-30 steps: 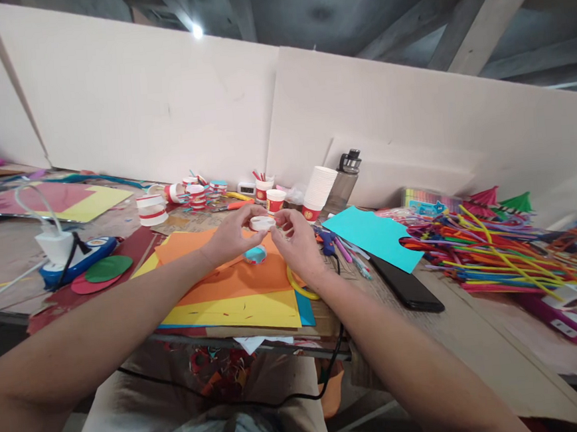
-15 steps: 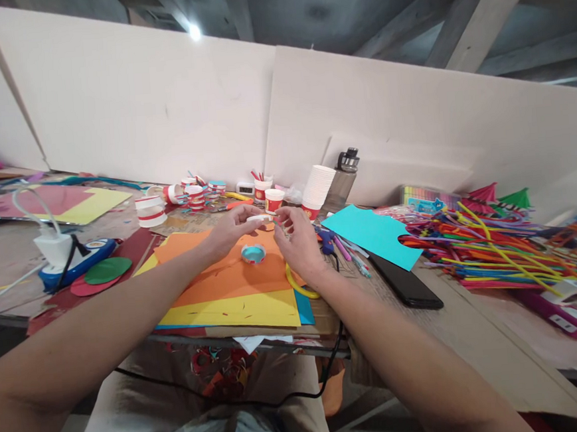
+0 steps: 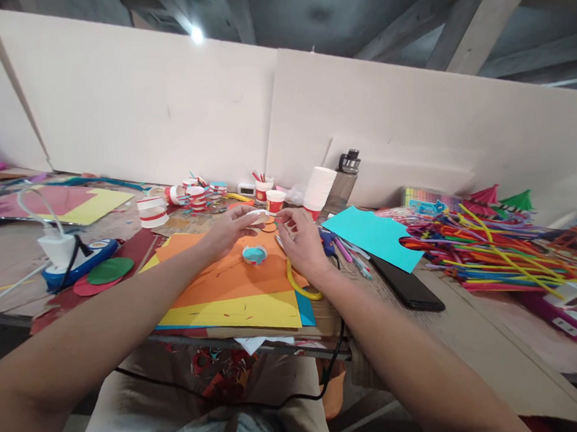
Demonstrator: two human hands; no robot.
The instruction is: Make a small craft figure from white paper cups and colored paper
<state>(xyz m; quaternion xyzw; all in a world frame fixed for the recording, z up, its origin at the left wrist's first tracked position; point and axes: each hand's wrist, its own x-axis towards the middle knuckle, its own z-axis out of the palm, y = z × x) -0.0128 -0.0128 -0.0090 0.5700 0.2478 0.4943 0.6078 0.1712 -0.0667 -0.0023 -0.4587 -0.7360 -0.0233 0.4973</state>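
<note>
My left hand (image 3: 232,232) pinches a thin white piece, apparently a cut paper cup rim (image 3: 256,214), over the orange paper (image 3: 213,275). Close by on its right, my right hand (image 3: 301,241) has its fingers curled together; whatever they hold is too small to make out. Below and between both hands, a short cut cup piece with a blue inside (image 3: 255,254) sits on the orange sheet. Beside my right wrist lie a yellow curved strip (image 3: 300,287) and a blue glue gun (image 3: 328,242).
Behind my hands stand a red-and-white paper cup (image 3: 276,202), a cup stack (image 3: 319,188) and a grey bottle (image 3: 344,179). Rightward lie turquoise paper (image 3: 374,232), a black phone (image 3: 411,287) and many pipe cleaners (image 3: 496,253). A blue power strip (image 3: 92,257) is at left.
My left hand still pinches the white piece, which has shifted slightly and shows more of its rounded shape. My right hand has barely moved. The view has shifted a little.
</note>
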